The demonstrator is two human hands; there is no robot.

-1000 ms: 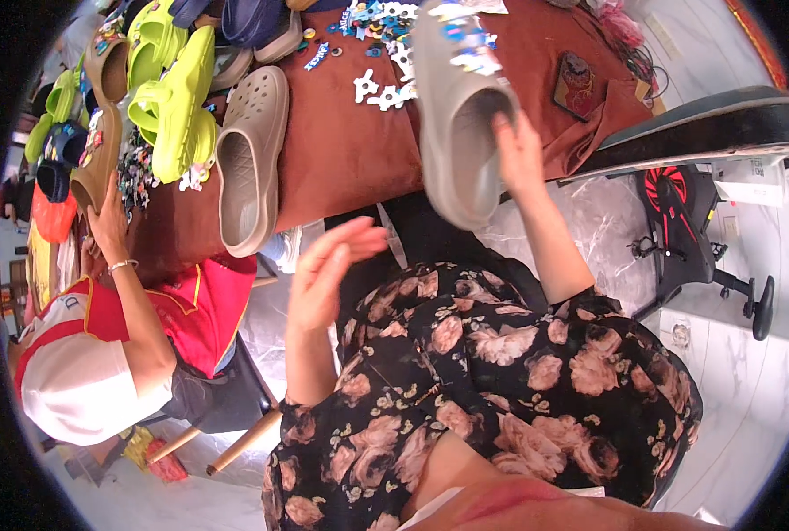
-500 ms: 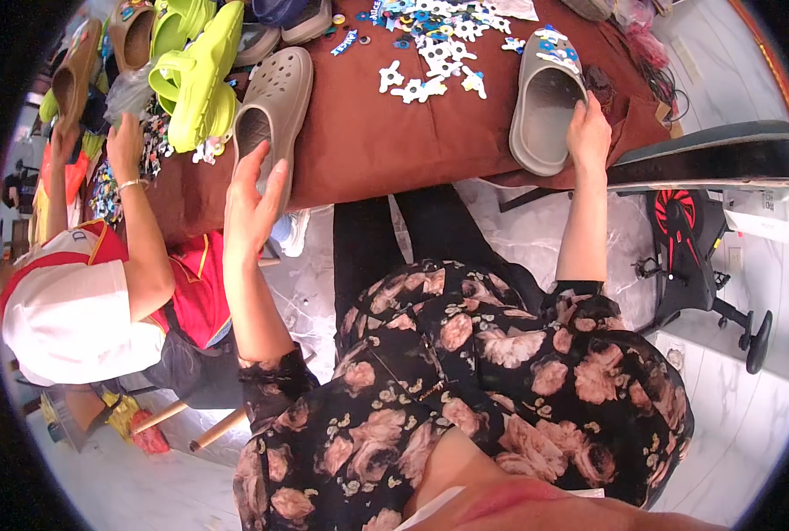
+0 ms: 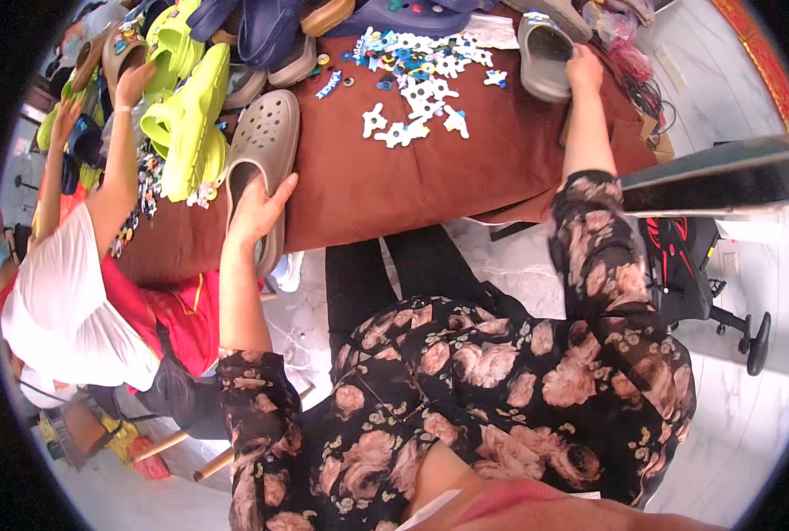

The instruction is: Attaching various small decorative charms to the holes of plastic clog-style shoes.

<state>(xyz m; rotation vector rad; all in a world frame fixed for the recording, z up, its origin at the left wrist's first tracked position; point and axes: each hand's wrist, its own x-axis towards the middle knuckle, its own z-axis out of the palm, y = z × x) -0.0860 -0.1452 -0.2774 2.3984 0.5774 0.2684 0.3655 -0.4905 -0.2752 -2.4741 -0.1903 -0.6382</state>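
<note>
At the table's left front lies a taupe clog with holes in its upper, toe pointing away. My left hand is at its heel opening, fingers reaching inside and thumb over the right rim; the fingertips are hidden. Farther off on the right, my right hand grips the side of a grey clog. Blue and white charms sit on that clog's toe, partly cut off by the view's top. Between the hands, white and blue charms lie loosely heaped on the brown cloth.
Lime-green clogs and navy clogs crowd the table's left and back. On my left a person in white reaches among the shoes. A dark chair-like edge juts in from the right, near bundled cables.
My right hand has moved the grey clog away toward the back of the table. My left hand has gone from hovering spread over the taupe clog to fingers inside its opening. The view has tilted up.
</note>
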